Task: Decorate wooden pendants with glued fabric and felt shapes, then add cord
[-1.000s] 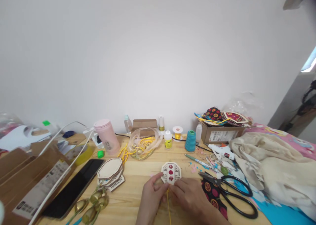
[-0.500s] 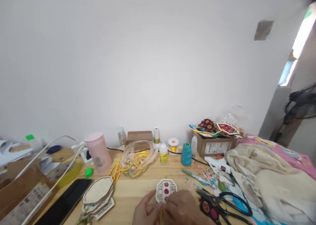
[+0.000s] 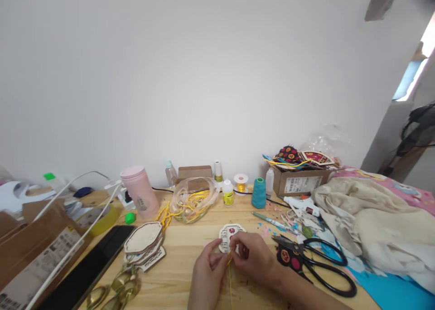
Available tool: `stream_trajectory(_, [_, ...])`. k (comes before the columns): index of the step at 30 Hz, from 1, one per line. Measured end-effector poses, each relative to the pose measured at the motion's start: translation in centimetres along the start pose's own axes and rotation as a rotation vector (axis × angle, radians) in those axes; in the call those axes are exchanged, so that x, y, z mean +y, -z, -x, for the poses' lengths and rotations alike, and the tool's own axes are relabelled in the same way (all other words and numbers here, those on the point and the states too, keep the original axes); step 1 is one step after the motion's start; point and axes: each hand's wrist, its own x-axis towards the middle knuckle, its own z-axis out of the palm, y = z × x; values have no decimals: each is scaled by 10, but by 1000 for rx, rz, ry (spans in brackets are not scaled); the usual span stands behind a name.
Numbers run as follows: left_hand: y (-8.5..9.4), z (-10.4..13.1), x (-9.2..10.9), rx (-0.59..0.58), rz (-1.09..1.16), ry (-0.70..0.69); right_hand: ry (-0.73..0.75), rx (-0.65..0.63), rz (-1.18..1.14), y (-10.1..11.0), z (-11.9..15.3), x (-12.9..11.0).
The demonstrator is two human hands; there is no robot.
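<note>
A pale wooden fretwork plaque (image 3: 224,235) with red patterned fabric behind its cut-outs lies on the table under my fingers. Its lower part is hidden by my hands. My left hand (image 3: 210,270) is closed at the plaque's lower edge, thumb and fingertips pinching a yellow cord (image 3: 230,283). From the other side my right hand (image 3: 252,255) pinches the same cord close to the plaque, fingers curled. The cord's loose end hangs down toward the table's front edge. Black-handled scissors (image 3: 314,255) lie right of my right hand, on a piece of dark patterned fabric (image 3: 288,258).
To the left are stacked wooden plaques (image 3: 144,238), brass bells (image 3: 118,287), a black phone (image 3: 90,269) and a pink cup (image 3: 140,192). Behind stand a glue bottle (image 3: 227,194), a teal thread cone (image 3: 259,195) and a bag of yellow cords (image 3: 193,201). Scraps and cloth (image 3: 390,228) cover the right.
The camera view has tilted down, so the table's things sit higher and the brass bells show. Both hands stay at the plaque, covering more of it, with more of the yellow cord visible.
</note>
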Motion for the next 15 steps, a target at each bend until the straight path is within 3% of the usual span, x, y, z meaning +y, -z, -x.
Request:
stream_trajectory(5, [-2,1,-1,15,-20,-18,-136,-79,-394,2,-2,-7])
stream_trajectory(8, [-2,2,-3,29,-33,-14,-176,-125,-614,20,-3,-21])
stream_trajectory(12, [-1,3,-6,37,-61,-35,-146,-10,-816,73,0,-37])
stream_trajectory(13, [0,3,-6,39,-66,-36,-100,61,-943,89,3,-38])
stream_trajectory(15, [0,3,-6,43,-72,-30,-24,134,-981,122,10,-34])
